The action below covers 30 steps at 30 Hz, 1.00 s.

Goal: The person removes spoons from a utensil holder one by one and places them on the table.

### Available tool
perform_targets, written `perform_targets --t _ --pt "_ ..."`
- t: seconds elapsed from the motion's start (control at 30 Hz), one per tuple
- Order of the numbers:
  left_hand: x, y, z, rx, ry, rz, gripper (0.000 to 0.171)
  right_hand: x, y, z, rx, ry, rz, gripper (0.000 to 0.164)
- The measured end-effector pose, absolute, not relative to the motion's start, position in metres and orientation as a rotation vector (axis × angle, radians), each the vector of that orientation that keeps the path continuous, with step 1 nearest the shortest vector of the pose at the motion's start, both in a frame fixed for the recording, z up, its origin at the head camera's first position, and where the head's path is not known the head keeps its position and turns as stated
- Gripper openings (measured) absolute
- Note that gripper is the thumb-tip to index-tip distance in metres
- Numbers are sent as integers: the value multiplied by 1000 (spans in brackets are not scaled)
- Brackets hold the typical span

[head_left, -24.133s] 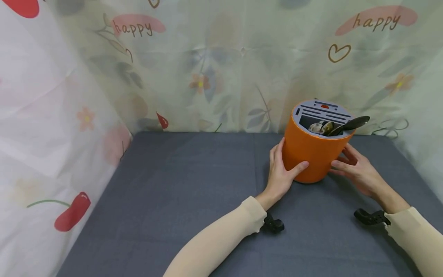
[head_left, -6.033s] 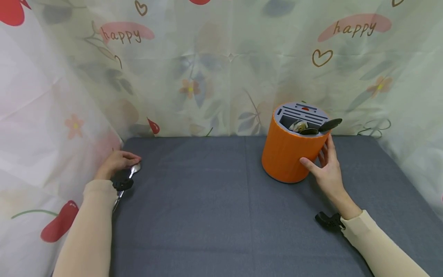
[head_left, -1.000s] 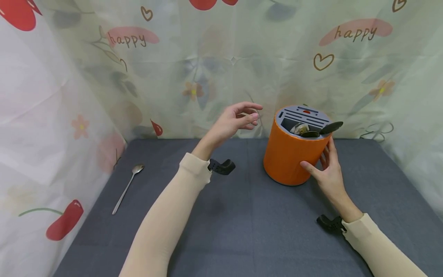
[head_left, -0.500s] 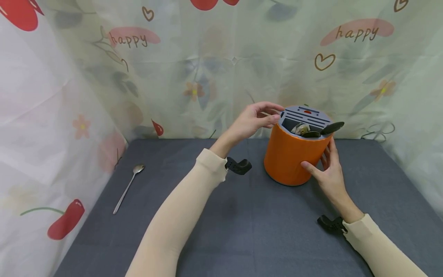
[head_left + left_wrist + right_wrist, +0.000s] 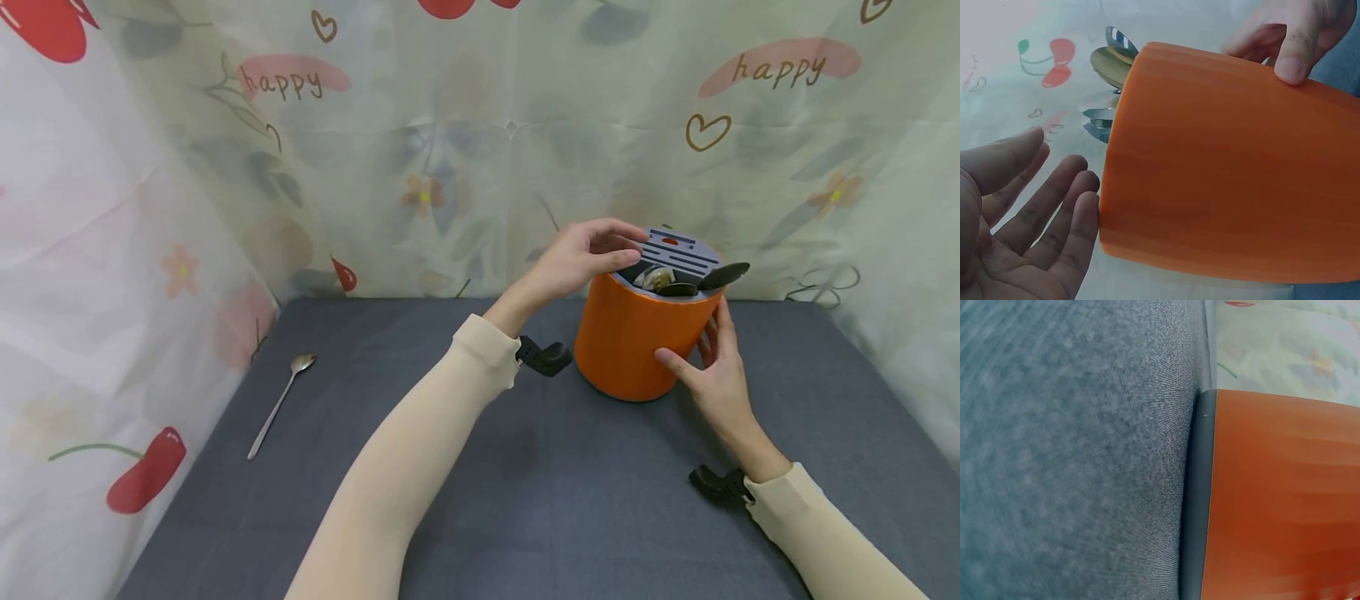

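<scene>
An orange cylindrical utensil holder (image 5: 637,346) with a grey slotted top stands upright at the right of the table. My right hand (image 5: 708,383) holds its right side, thumb on the front and fingers behind. At the holder's upper left rim is my left hand (image 5: 588,257), its fingers loosely extended and nothing in them. The left wrist view shows its fingertips (image 5: 1088,206) right at the rim. A dark-headed utensil (image 5: 724,276), a gold-toned spoon (image 5: 1110,67) and silver utensils (image 5: 1099,119) stick out of the holder. A metal spoon (image 5: 277,406) lies alone at the table's left.
Dark grey cloth covers the table (image 5: 480,517). A printed curtain (image 5: 480,167) hangs behind it, and another white printed curtain (image 5: 112,292) runs down the left side. A thin looped cord (image 5: 825,283) shows at the back right corner.
My left hand set the spoon down at the left, then moved right through the air to the holder's rim. The right hand has stayed on the holder in the recent frames.
</scene>
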<state>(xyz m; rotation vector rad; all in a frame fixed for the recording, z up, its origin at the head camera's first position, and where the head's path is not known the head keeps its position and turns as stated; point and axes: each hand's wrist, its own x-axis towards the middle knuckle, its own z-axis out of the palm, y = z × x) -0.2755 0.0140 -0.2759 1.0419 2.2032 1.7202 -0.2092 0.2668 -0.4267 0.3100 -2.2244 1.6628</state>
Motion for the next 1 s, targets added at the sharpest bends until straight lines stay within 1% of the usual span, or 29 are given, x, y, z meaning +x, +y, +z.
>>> perform_targets --t 0.33,0.63,1.0 --pt "-278 23 -275 1026 2229 1604 36 -208 266 -426 315 -2230 1656 104" --pt "-273 31 -274 1088 2188 1567 35 -208 267 -427 333 -2224 1648 103" --pt "-272 32 -273 1087 2329 1464 34 -208 267 -427 344 -2218 1648 104"
